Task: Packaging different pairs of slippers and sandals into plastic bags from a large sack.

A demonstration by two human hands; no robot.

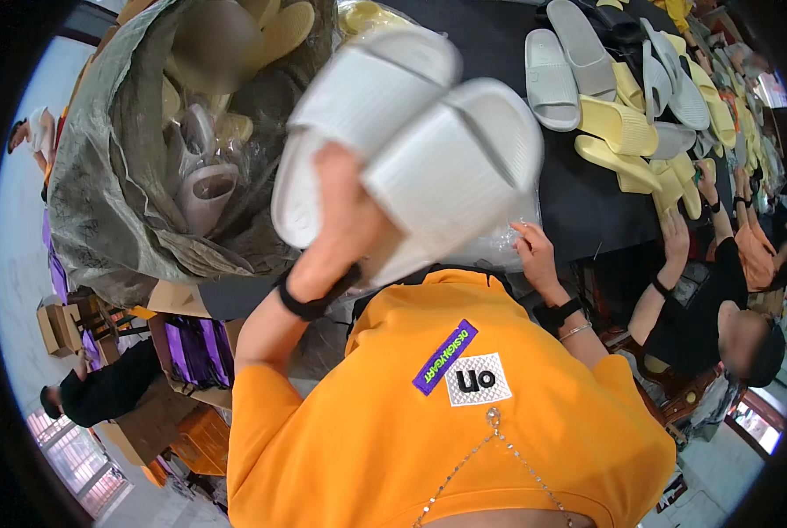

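Note:
A pair of white slide slippers [450,176] is in my left hand [349,207], raised above the dark table and a little blurred. The fingers of that hand close round the inner sides of both slippers. Lower and to the right, my right hand [537,255] has its fingers pinched at the edge of a clear plastic bag [499,245]. Much of the bag is hidden behind the slippers. Left of my left hand, a big grey-green woven sack [103,189] stands open, with yellow slippers [288,28] and pinkish-grey slippers [208,195] in clear wrapping inside.
Loose white slippers [552,81] and yellow slippers [618,125] lie piled along the black tabletop [587,204] at the right. A co-worker in black [701,295] reaches toward that pile. At the lower left stands a cardboard box [160,339] holding purple packages.

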